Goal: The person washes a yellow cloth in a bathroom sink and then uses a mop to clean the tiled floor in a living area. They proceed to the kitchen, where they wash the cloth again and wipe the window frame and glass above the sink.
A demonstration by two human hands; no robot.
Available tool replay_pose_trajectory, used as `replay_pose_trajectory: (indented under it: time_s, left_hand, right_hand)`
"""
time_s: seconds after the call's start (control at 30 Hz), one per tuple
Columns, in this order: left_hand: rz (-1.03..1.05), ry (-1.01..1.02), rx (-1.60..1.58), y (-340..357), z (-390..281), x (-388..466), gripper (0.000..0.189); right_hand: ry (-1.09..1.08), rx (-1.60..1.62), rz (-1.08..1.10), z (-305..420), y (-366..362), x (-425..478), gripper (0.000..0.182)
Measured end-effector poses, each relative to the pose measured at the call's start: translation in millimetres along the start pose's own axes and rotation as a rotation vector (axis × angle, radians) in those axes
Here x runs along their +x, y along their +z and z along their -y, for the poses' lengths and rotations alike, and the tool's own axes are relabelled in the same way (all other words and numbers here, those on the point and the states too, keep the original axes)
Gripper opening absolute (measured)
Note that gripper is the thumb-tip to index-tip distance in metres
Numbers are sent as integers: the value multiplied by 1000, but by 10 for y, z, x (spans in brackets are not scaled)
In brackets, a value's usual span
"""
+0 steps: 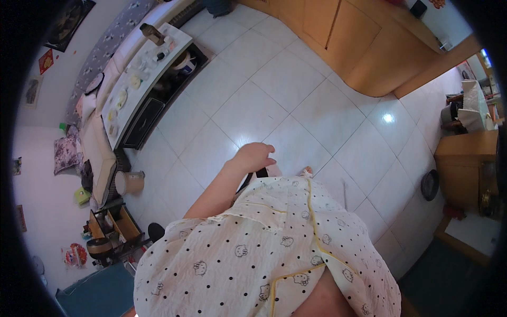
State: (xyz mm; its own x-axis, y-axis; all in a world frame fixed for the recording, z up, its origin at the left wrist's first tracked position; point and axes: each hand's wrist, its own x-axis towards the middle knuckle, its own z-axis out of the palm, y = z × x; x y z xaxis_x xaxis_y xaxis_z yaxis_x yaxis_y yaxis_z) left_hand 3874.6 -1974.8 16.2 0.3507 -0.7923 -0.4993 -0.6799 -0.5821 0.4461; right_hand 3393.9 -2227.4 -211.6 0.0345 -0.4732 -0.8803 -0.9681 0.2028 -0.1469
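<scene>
My left hand [257,156] hangs in front of the patterned shirt [253,245], over the tiled floor. Its thumb and forefinger stand apart with nothing visible between them; the other fingers are partly hidden. Just below it, a black band [262,172] and a pinkish surface show past the shirt's hem, too covered to name. The toes of a foot [307,170] appear to the right of them. My right hand is out of view.
White floor tiles [269,95] lie ahead. A long table [148,81] bearing a bottle [152,34] and dishes stands left, beside a cushioned sofa [97,154] and a bin [130,182]. Wooden cabinets [356,47] curve at upper right; a dark round pan-like object [429,185] lies right.
</scene>
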Motion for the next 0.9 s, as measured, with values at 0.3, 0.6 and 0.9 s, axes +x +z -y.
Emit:
replay_pose_trajectory:
  time_s: [0.3, 0.6, 0.9]
  left_hand:
    - [-70, -117, -2, -687, 244, 789, 37]
    - [35, -213, -67, -1555, 1398, 2079, 37]
    - [-165, -313, -199, -2943, 2514, 2930, 34]
  right_hand:
    - [-270, 433, 16, 2776, -660, 601, 27]
    - [-342, 160, -86, 4829, -222, 1148, 32]
    - [-500, -249, -162, 6922, 118, 2001, 51]
